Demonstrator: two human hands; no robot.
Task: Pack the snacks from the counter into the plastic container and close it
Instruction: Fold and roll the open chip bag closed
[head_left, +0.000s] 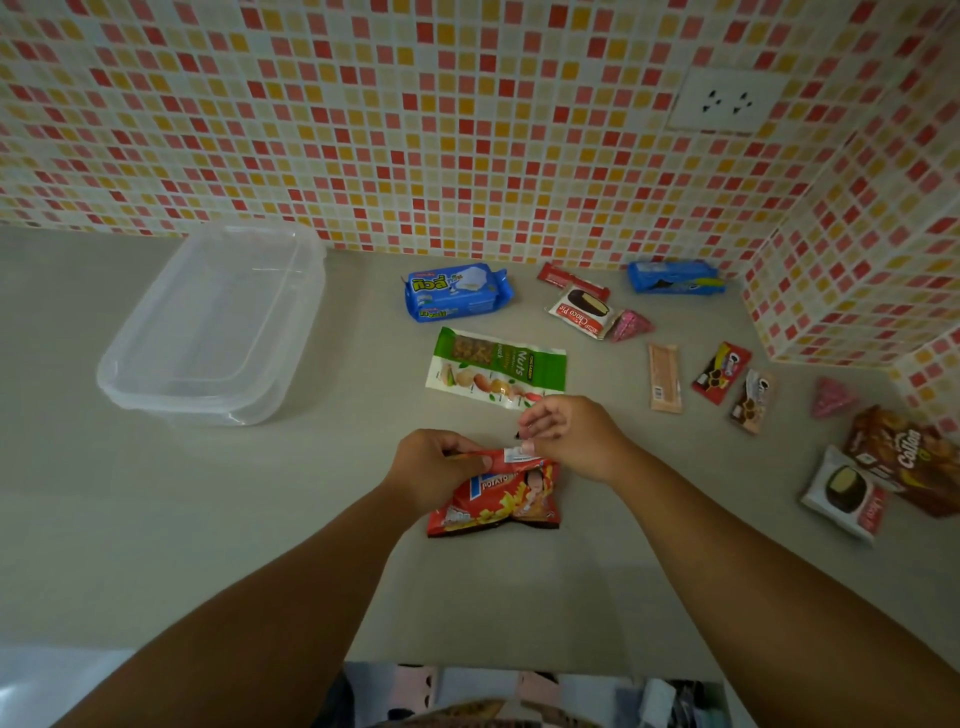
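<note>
My left hand (434, 470) and right hand (566, 431) pinch the top edge of the red potato chip bag (498, 501) over the tabletop (260, 519); the plastic container (213, 327) sits well left. Squeezing could crush chips.

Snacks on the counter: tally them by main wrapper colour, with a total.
Blue: 2
Red: 3
White: 3
Pink: 2
Green and white: 1
Peach: 1
Brown: 1
Total: 13
</note>
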